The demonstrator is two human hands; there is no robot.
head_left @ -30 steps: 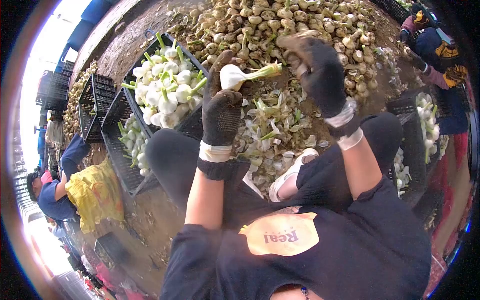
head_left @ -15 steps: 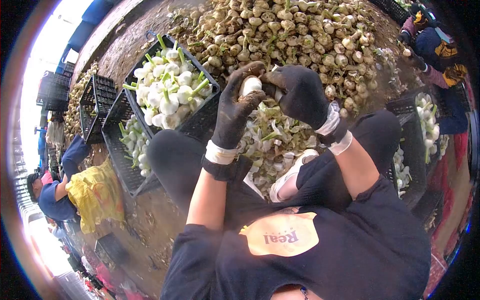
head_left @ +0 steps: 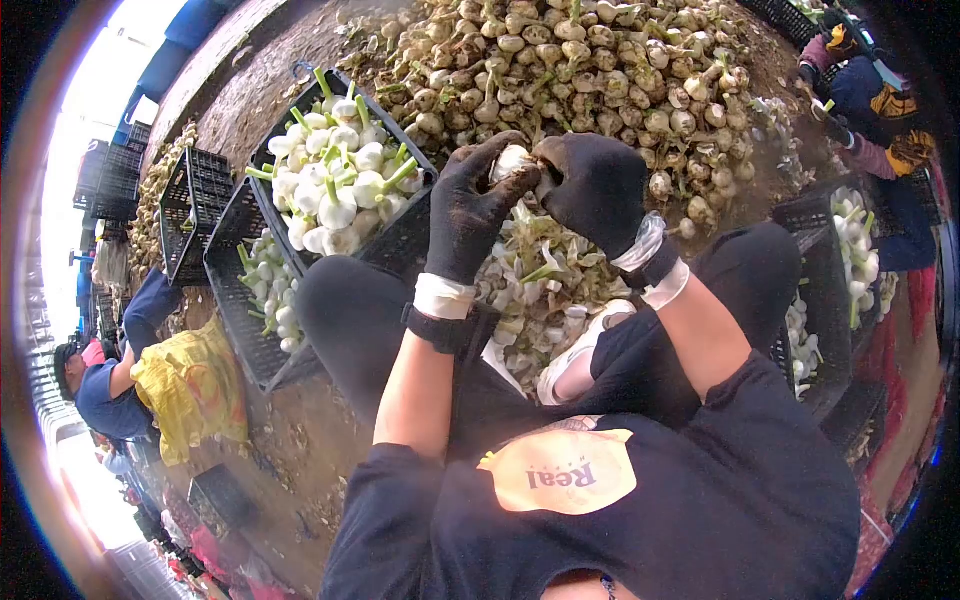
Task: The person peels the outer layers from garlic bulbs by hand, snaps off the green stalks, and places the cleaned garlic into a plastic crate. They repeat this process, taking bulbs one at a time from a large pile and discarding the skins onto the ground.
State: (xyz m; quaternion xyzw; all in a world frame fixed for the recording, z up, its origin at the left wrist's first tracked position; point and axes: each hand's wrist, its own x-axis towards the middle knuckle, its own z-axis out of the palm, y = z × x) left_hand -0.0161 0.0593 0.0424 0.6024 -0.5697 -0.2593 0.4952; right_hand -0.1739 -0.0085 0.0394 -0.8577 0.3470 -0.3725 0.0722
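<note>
Both hands wear dark, dirt-stained gloves. My left hand [head_left: 475, 205] is wrapped round a white garlic bulb [head_left: 510, 164], with the thumb below it. My right hand [head_left: 592, 182] is closed at the bulb's right side, its fingertips against the bulb; what they pinch is too hidden to name. Under the hands lies a heap of loose garlic skins [head_left: 545, 285], between the legs. Beyond them rises a big pile of unpeeled, soil-marked bulbs [head_left: 600, 70].
A black crate [head_left: 405, 235] of cleaned white garlic with green stems stands left of my hands, a lower crate [head_left: 235, 320] beside it. More crates [head_left: 825, 270] are at right. Co-workers sit at far left [head_left: 108, 395] and upper right [head_left: 860, 95].
My left hand has turned round the bulb, which now shows less between the fingers. My right hand has shifted slightly left and down, closer to the bulb.
</note>
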